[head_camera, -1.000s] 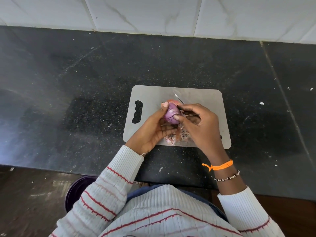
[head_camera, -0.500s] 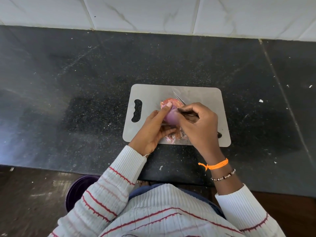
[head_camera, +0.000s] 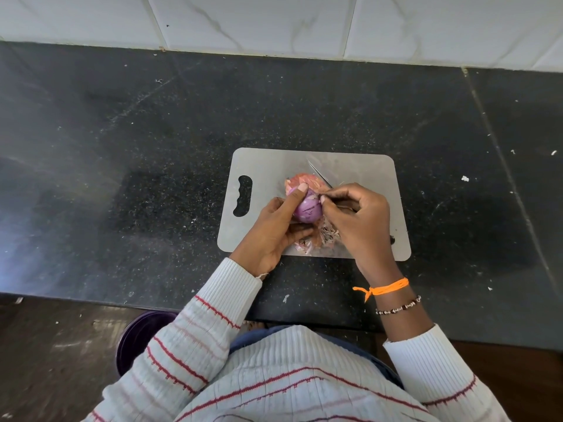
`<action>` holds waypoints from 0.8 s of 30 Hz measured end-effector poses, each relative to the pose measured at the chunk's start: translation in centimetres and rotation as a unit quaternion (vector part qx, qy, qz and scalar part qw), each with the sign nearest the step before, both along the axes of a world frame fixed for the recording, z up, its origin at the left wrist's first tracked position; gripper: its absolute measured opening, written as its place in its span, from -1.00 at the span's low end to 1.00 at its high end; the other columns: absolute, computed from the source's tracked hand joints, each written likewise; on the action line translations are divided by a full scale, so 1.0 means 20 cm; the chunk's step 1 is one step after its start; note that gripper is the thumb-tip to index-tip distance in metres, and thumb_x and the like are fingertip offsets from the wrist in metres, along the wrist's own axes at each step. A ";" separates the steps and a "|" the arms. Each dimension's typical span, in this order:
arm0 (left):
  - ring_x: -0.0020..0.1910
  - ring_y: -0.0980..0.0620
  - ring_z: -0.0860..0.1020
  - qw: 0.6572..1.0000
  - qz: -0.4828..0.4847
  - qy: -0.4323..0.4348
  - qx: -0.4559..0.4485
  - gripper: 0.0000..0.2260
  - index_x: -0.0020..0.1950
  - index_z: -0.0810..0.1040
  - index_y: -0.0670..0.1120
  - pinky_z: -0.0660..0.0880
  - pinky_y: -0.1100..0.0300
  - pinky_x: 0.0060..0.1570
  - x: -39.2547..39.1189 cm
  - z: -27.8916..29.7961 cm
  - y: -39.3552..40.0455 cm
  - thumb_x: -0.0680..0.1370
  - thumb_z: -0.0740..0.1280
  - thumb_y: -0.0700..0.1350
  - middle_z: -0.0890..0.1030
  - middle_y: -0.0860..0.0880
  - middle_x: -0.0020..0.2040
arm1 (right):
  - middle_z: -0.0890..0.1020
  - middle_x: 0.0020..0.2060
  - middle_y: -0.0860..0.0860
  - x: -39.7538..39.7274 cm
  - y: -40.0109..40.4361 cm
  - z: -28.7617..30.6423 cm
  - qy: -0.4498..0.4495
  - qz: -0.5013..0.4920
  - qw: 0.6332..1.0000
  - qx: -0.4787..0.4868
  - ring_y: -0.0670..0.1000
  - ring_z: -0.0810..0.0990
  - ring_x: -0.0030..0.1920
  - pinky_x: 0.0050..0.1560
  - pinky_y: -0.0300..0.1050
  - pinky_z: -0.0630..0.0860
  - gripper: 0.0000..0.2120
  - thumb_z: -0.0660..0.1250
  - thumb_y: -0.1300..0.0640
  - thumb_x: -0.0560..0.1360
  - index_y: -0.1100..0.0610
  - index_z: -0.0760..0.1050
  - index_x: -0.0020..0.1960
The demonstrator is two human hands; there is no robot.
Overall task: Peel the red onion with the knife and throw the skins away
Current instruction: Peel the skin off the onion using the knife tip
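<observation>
A red onion (head_camera: 307, 210), its purple flesh partly bared, is held over the grey cutting board (head_camera: 365, 172). My left hand (head_camera: 271, 233) grips it from the left, thumb on top. My right hand (head_camera: 356, 220) holds the knife (head_camera: 320, 175); the thin blade points up-left past the onion, and the thumb and fingertips meet at the onion's right side. A flap of reddish skin (head_camera: 300, 181) sticks up behind the onion. Loose peeled skins (head_camera: 316, 242) lie on the board under my hands.
The board lies on a black stone counter (head_camera: 152, 162) with a white tiled wall (head_camera: 274, 22) behind. A dark purple bin (head_camera: 137, 339) stands on the floor below the counter's edge, at my left.
My right hand's fingers have shifted from the onion's front up to its right side. More purple flesh shows now. The hands stay over the same spot on the board.
</observation>
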State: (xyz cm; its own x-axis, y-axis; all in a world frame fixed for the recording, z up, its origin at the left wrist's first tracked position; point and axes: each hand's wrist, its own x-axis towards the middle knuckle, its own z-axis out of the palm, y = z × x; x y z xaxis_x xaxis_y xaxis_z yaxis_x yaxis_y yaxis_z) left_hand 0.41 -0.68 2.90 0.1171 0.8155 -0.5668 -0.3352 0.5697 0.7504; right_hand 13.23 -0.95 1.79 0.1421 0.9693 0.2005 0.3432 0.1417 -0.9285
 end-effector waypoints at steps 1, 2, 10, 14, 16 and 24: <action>-0.32 0.11 0.63 1.000 0.000 -0.003 0.002 -0.51 0.28 0.38 -0.25 0.60 0.28 -0.27 0.00 0.00 0.00 0.51 0.30 0.07 0.60 -0.12 -0.12 | 0.66 -0.22 0.04 0.00 0.00 0.00 0.004 -0.004 1.000 -0.007 -0.12 0.63 -0.19 -0.15 -0.33 0.55 -0.91 0.39 0.31 0.42 0.18 0.61 -0.12; -0.32 0.11 0.63 1.000 0.001 -0.005 0.004 -0.52 0.27 0.38 -0.25 0.60 0.28 -0.28 0.00 0.00 0.00 0.51 0.29 0.07 0.60 -0.12 -0.12 | 0.66 -0.21 0.03 0.00 -0.01 0.00 0.000 -0.007 1.000 -0.006 -0.13 0.63 -0.18 -0.15 -0.35 0.54 -0.92 0.37 0.29 0.45 0.17 0.61 -0.09; -0.24 0.06 0.63 0.998 -0.013 0.015 0.052 -0.72 -0.04 0.36 -0.11 0.62 0.22 -0.18 -0.01 -0.02 0.02 0.48 0.33 0.06 0.60 -0.13 -0.10 | 0.65 -0.21 0.05 -0.04 -0.02 0.04 -0.068 -0.008 0.996 0.057 -0.10 0.63 -0.19 -0.18 -0.33 0.57 -0.90 0.45 0.20 0.40 0.20 0.60 -0.11; -0.27 0.10 0.63 0.997 -0.017 0.035 0.073 -0.73 -0.06 0.35 -0.11 0.61 0.25 -0.23 -0.02 -0.02 0.02 0.47 0.35 0.03 0.60 -0.12 -0.11 | 0.63 -0.29 0.04 -0.03 0.00 0.03 -0.065 -0.016 0.996 0.053 -0.09 0.61 -0.27 -0.23 -0.37 0.54 -0.93 0.46 0.24 0.36 0.21 0.59 -0.20; -0.30 0.12 0.62 0.996 -0.015 0.040 0.078 -0.73 -0.05 0.35 -0.11 0.59 0.29 -0.27 -0.01 -0.03 0.02 0.47 0.35 0.01 0.58 -0.13 -0.10 | 0.62 -0.31 0.03 -0.02 0.00 0.02 -0.055 -0.013 0.997 0.043 -0.09 0.61 -0.28 -0.25 -0.40 0.51 -0.94 0.46 0.26 0.36 0.20 0.58 -0.23; -0.23 0.04 0.62 0.997 -0.021 0.022 0.067 -0.78 -0.07 0.36 -0.11 0.59 0.28 -0.24 -0.02 -0.04 0.02 0.49 0.33 -0.01 0.59 -0.12 -0.12 | 0.64 -0.31 -0.04 0.00 0.01 0.01 0.021 -0.009 0.999 -0.030 -0.16 0.62 -0.29 -0.23 -0.33 0.54 -0.93 0.41 0.31 0.40 0.16 0.60 -0.18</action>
State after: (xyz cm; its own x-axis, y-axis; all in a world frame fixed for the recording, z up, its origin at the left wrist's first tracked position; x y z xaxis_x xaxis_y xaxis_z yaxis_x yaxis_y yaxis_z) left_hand 0.10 -0.21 2.08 0.1296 0.8790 -0.4589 -0.2780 0.4764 0.8341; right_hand 13.18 -0.78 2.08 0.1670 0.9767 0.1347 0.3050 0.0787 -0.9491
